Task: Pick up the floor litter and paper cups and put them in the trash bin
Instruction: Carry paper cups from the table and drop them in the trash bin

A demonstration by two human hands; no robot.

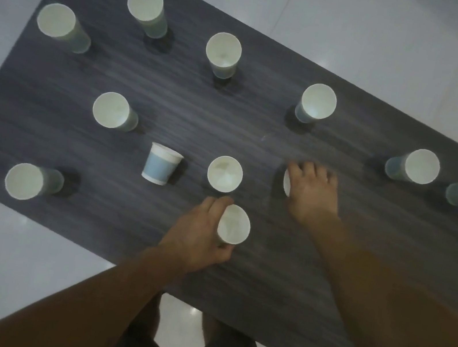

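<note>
Several white paper cups with blue bands stand on a dark wood-grain table [258, 136]. My left hand [199, 235] grips one cup [233, 225] near the table's front edge, fingers curled round its side. My right hand [311, 190] reaches over another cup [286, 183], of which only a sliver of white rim shows at the hand's left; its fingers curl down around it. Between the two hands stands an upright cup [224, 174]. Left of that, a cup [161, 164] stands upside down, blue band showing. No trash bin is in view.
More upright cups stand at the far left [56, 21], back [145, 3], middle [223, 50], right [318, 101] and far right [422, 167]. Another cup [24, 181] stands at the front left. Pale tiled floor [13, 243] surrounds the table. My legs show below the table edge.
</note>
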